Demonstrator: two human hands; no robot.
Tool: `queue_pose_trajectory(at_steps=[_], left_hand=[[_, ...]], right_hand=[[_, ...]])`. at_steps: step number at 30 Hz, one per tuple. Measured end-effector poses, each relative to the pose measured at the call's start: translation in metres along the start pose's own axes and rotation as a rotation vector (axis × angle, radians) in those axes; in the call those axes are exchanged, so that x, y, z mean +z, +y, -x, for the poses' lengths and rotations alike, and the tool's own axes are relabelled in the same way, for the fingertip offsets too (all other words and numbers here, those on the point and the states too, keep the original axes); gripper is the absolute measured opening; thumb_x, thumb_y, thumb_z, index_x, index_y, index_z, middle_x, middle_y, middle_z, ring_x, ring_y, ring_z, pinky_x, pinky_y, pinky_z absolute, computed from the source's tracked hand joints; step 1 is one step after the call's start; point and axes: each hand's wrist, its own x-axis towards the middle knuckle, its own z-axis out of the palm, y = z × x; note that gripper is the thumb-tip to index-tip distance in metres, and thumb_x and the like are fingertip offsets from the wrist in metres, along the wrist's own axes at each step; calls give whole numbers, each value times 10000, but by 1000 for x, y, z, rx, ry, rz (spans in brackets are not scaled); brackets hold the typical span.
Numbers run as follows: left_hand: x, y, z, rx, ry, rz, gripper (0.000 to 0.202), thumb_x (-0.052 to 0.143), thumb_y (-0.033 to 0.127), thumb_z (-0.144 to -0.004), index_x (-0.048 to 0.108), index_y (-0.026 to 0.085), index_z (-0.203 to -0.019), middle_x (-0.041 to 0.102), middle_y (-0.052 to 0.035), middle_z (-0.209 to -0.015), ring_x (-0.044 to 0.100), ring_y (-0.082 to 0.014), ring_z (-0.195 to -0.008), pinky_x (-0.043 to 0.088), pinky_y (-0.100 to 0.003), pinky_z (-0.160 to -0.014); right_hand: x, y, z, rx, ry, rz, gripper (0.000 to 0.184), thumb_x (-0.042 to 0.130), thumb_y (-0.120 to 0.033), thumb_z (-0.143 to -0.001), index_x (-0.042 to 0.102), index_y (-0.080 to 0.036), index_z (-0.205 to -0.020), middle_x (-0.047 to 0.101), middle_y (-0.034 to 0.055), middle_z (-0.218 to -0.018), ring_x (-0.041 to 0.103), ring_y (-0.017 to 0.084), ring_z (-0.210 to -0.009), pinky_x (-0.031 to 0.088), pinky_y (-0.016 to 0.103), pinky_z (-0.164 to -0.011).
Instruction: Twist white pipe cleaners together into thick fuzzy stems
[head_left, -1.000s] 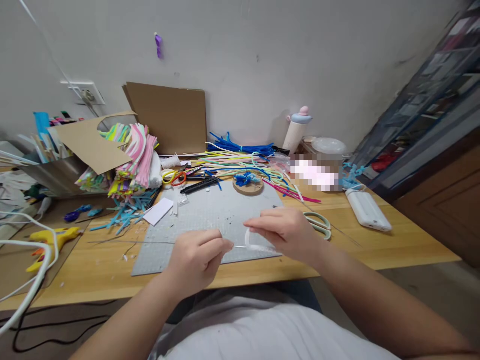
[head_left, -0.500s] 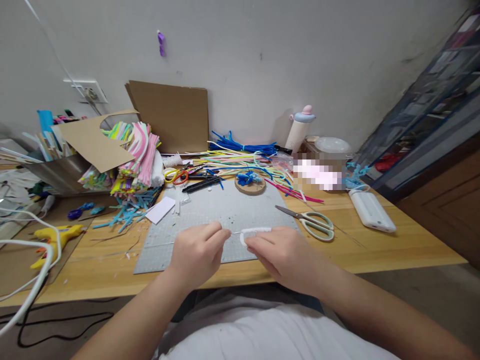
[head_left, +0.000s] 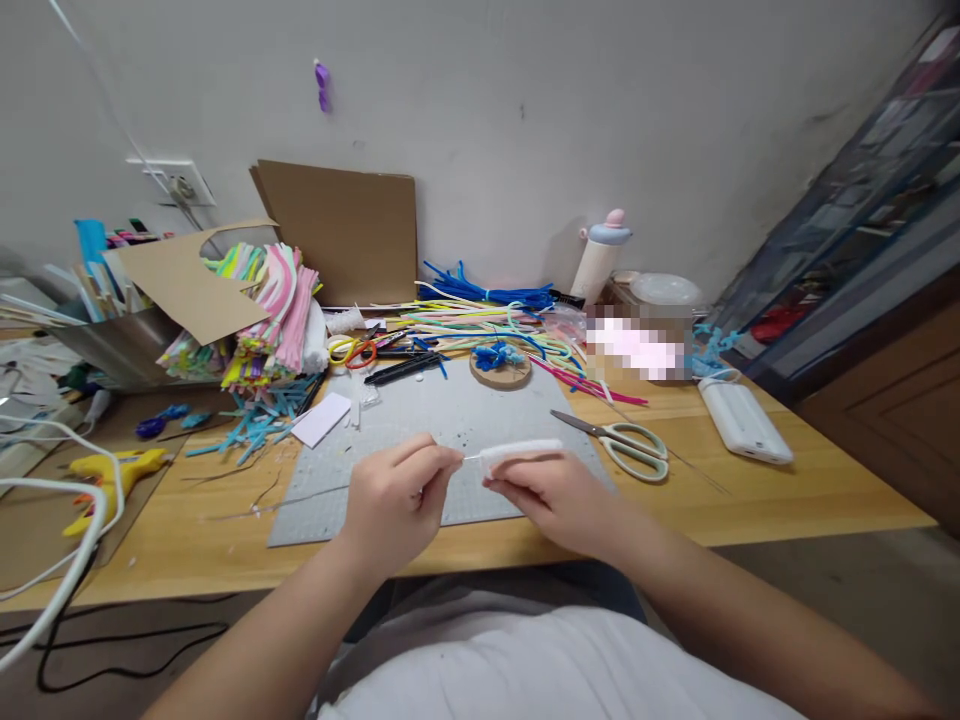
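Fingertips closed, a person's left hand (head_left: pixel 394 502) pinches a thin wire (head_left: pixel 471 457) above a gray cutting mat (head_left: pixel 427 410), while the right hand (head_left: pixel 559 500) grips a white fuzzy strip (head_left: pixel 526 447) meeting it; the strip, visibly curled half a second earlier, now stretches rightward over the fingers.

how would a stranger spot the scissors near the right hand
On the wooden table, find the grey mat. The scissors lie across its right edge, beyond the right hand. Pale greenish handles set them apart from the yellow and orange handles.
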Motion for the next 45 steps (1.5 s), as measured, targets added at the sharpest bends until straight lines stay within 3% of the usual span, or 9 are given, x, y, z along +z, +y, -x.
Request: queue_pose_trajectory(at_steps=[6,11,16,21,27,32,39,42,45], left_hand=[[0,-2,4,95,-169,-336,191,455,103,-817,619,200,-809,584,6,-663,513,-127,-563,292,-260,-496],[-5,3,3,227,-316,-135,218,430,88,-829,615,203,-826,553,10,-631,487,-115,-552,290,-254,-496],[-9,7,1,70,-154,215,152,485,112,-844,621,178,-844,549,0,-626,492,-93,-559,350,-209,-515],[-4,5,0,-153,-22,80,125,507,141,-838,616,189,-803,573,-1,-660,521,-106,-596,368,-217,-544],[-1,8,2,-88,-265,-333,168,477,118,-811,613,209,-773,611,1,-694,556,-135,-597,305,-246,-495],[-11,12,2,147,-463,-150,211,450,76,-804,610,209,-769,592,8,-674,542,-117,-591,325,-237,-517],[-12,13,-1,-57,-147,310,137,505,130,-843,631,181,-821,532,6,-613,491,-97,-554,352,-213,-512],[-7,14,-2,-173,-21,218,126,525,137,-833,627,184,-775,533,11,-602,484,-98,-549,347,-214,-511],[-1,13,-2,-210,-40,3,121,522,151,-829,622,195,-780,583,4,-661,530,-116,-603,349,-226,-532]], right_hand=[[-12,-16,7,-78,-6,315,183,434,-184,-900,615,-166,-881,621,28,-698,547,145,-649,294,269,-565],[-36,-6,-6,-92,21,107,183,489,-261,-901,655,-187,-887,618,16,-750,544,115,-670,341,237,-601],[-29,7,-13,-48,-66,-207,196,535,-298,-880,674,-166,-842,613,18,-746,555,102,-673,387,204,-611],[-2,-3,-2,42,47,-49,200,465,-245,-908,625,-160,-822,615,10,-691,528,104,-615,352,217,-578],[-10,-22,4,-117,-18,388,211,416,-168,-890,571,-166,-746,569,24,-671,487,125,-595,259,270,-535],[-34,-11,-11,-166,-129,95,157,484,-208,-888,625,-178,-827,604,13,-768,528,102,-663,327,228,-576],[-21,6,-19,-23,-144,-495,224,532,-300,-873,625,-131,-760,580,21,-697,529,110,-660,404,218,-593],[-2,-3,-10,118,2,-365,224,499,-291,-887,596,-148,-744,539,-10,-630,464,94,-574,347,212,-524],[8,-17,-1,92,120,-34,198,460,-233,-890,581,-160,-751,558,3,-665,472,106,-599,315,237,-546]])
